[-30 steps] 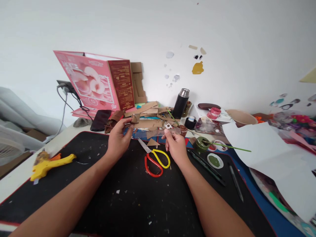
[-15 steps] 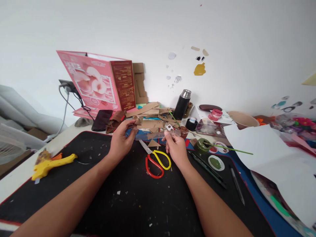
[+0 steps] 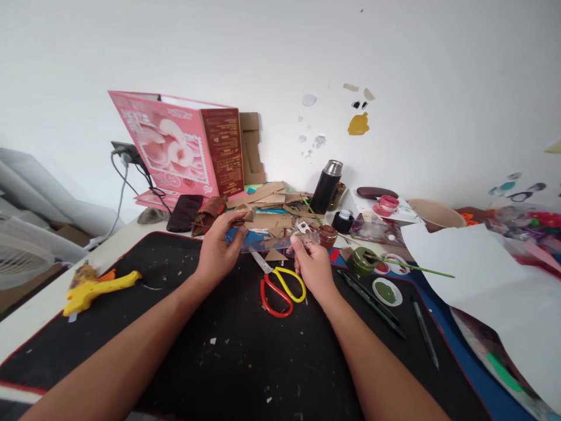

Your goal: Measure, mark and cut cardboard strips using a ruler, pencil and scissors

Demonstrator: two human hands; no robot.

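Observation:
My left hand and my right hand are held over the black mat, fingers curled. Between them runs a clear plastic ruler; each hand pinches one end. My left fingers also touch a small brown cardboard piece. Just below the ruler lie red and yellow scissors and a small cardboard triangle. A heap of cardboard scraps sits right behind the hands.
A yellow glue gun lies at the left. A pink box, a phone and a black flask stand at the back. Paint pots, a green stick, pens and white paper fill the right.
Both hands have sunk a little toward the mat with the ruler. My left hand has closed in toward the ruler's left end.

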